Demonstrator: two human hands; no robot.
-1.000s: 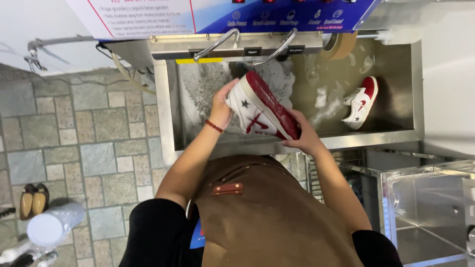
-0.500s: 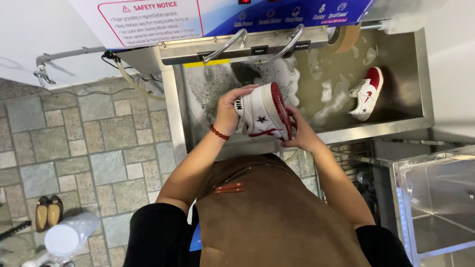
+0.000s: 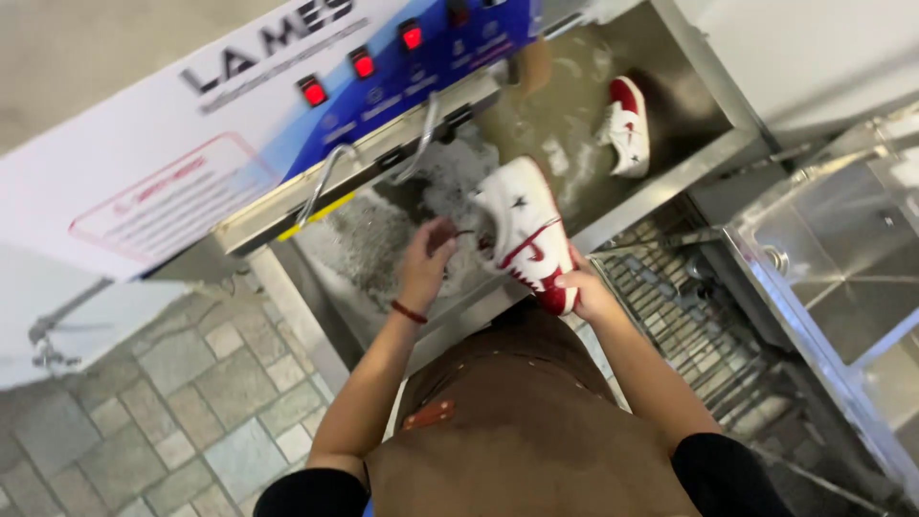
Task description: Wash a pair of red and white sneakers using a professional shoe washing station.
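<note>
Head view. Item: white canvas sneaker with red trim and star mark [image 3: 526,235], held above the soapy stainless-steel wash trough [image 3: 383,258], tilted, toe toward the machine. My right hand [image 3: 586,292] clasps its heel end; my left hand [image 3: 426,263] pinches at the lace side. Handling, as I judge: wet, light, soft upper, slippery with suds; firmest hold at rubber sole and heel. Second matching sneaker [image 3: 627,124] lies further along the trough.

right hand [image 3: 586,287]: fingers hidden behind the held white-and-red sneaker [image 3: 527,233]
left hand [image 3: 426,260]: fingertips blurred at the laces
control panel [image 3: 383,67]: top cut off by the frame edge
steel tub [image 3: 842,268]: runs off the right edge
</note>
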